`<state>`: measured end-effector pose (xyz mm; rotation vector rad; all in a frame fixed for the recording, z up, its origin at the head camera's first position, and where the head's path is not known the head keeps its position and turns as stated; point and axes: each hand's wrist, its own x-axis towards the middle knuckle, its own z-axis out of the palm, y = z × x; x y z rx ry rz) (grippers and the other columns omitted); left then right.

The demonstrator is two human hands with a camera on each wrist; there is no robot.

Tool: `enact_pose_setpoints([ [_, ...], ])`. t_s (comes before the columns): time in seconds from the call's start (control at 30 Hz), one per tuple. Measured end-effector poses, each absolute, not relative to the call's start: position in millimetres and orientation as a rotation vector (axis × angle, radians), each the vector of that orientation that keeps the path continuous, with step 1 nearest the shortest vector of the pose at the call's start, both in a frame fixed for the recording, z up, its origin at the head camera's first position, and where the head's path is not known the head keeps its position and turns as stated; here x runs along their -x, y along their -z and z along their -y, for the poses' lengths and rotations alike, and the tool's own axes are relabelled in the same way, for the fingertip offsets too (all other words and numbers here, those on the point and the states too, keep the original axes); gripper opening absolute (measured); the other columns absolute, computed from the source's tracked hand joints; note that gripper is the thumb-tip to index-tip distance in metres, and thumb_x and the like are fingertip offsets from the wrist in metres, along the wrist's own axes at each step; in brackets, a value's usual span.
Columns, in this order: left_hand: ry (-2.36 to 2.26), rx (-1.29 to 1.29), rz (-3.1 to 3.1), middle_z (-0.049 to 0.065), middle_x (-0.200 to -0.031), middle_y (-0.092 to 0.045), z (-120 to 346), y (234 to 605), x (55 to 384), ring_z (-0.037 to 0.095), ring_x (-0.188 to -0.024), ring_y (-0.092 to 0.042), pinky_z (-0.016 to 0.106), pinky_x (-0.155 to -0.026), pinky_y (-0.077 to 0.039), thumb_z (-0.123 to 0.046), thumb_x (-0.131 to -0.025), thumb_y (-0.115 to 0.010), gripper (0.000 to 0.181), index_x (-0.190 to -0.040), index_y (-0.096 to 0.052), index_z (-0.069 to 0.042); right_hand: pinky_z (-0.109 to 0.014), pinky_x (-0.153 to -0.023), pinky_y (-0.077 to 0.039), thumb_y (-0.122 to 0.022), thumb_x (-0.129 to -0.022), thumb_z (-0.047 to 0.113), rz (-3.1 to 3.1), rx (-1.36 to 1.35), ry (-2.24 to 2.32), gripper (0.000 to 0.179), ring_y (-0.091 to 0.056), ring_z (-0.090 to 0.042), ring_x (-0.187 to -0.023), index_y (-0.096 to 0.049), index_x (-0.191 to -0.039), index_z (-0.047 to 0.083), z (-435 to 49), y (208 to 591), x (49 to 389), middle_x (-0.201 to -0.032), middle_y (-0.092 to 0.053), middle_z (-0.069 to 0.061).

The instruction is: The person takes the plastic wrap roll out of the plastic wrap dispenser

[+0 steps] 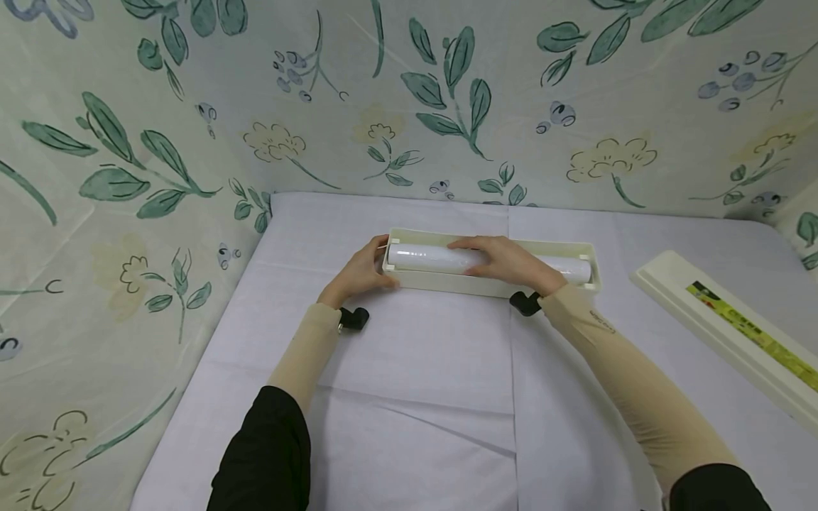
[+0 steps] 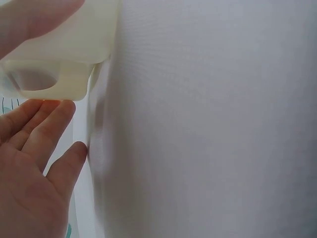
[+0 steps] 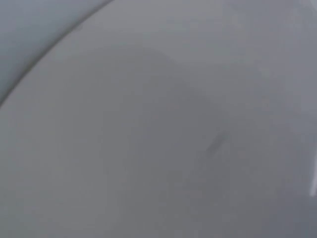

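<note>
A long cream cling film dispenser box [image 1: 447,281] lies lidless near the back of the table, with a roll of cling film [image 1: 428,258] inside. At its left end, my left hand [image 1: 361,271] holds the box between thumb and fingers. The left wrist view shows my fingertips [image 2: 62,105] right at the end of the box [image 2: 69,47], with the thumb across its other side. My right hand [image 1: 505,262] grips the roll near its middle, thumb in front and fingers over the top. In the right wrist view only a blurred pale surface [image 3: 148,139] shows, and the hand is hidden.
To the right, a long cream lid [image 1: 677,284] with a yellow-green label [image 1: 748,330] lies at a slant. White cloth [image 1: 409,355] with creases covers the table. Behind and at left hangs leaf-patterned fabric [image 1: 345,142].
</note>
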<state>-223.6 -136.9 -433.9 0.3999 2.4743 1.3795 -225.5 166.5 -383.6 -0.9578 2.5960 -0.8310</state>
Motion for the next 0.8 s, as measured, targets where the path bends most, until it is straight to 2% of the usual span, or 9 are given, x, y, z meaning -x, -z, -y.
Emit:
enact_pose_setpoints([
  [0.33,-1.383,-0.399,-2.468,0.012,-0.151,-0.033,137.0,433.5,223.1,0.024,-0.139,-0.029,0.043,-0.113,-0.017,-0.006,-0.07,-0.082,0.097,-0.148,-0.025,-0.008,-0.052,-0.102,-0.035,-0.07,-0.088,0.017,-2.617,0.913,0.708,0.061,-0.041,-0.031,-0.13,-0.046,-0.143,0.024,-170.2,383.8,227.1,-0.147,-0.042,-0.006],
  [0.57,-1.381,-0.412,-2.477,0.012,-0.15,-0.034,137.1,434.5,223.4,0.025,-0.138,-0.03,0.041,-0.113,-0.019,-0.007,-0.071,-0.082,0.097,-0.148,-0.025,-0.007,-0.053,-0.102,-0.035,-0.07,-0.088,0.018,-2.624,0.908,0.679,0.062,-0.042,-0.032,-0.13,-0.044,-0.144,0.025,-171.3,384.6,228.2,-0.147,-0.042,-0.006],
  [0.8,-1.371,-0.421,-2.483,0.013,-0.15,-0.033,137.3,433.9,223.0,0.026,-0.138,-0.03,0.042,-0.113,-0.019,-0.007,-0.071,-0.082,0.097,-0.148,-0.024,-0.006,-0.053,-0.097,-0.039,-0.071,-0.087,0.02,-2.638,0.902,0.697,0.061,-0.048,-0.033,-0.124,-0.046,-0.143,0.025,-172.6,386.5,228.4,-0.144,-0.045,-0.007],
])
